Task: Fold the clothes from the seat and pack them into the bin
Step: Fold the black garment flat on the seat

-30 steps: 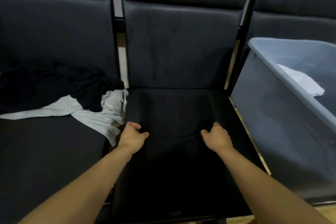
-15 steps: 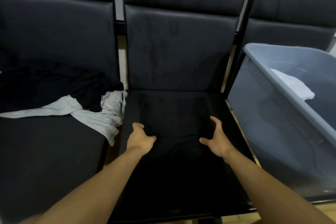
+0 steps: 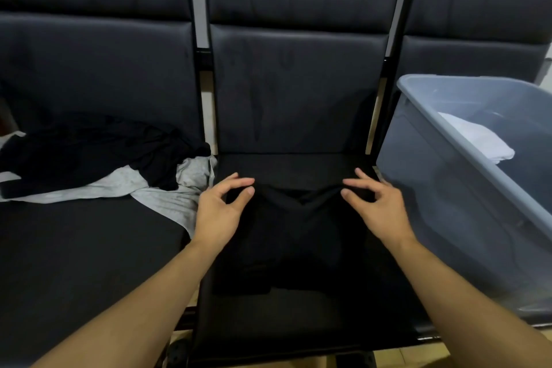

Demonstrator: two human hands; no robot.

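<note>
A black garment lies spread on the middle seat, hard to tell from the dark upholstery. My left hand pinches its far left edge between thumb and forefinger. My right hand pinches the far right edge the same way, and the cloth sags in folds between the two hands. On the left seat lies a heap of a black garment over a grey one. A grey plastic bin stands on the right seat with a folded white cloth inside.
Three dark padded seats with tall backrests stand in a row, split by black metal posts. The front part of the left seat is bare. A light floor shows below the seats' front edge.
Both hands have moved forward from the middle of the garment to its far edge and pinched it, lifting the cloth slightly. The camera has tilted a little.
</note>
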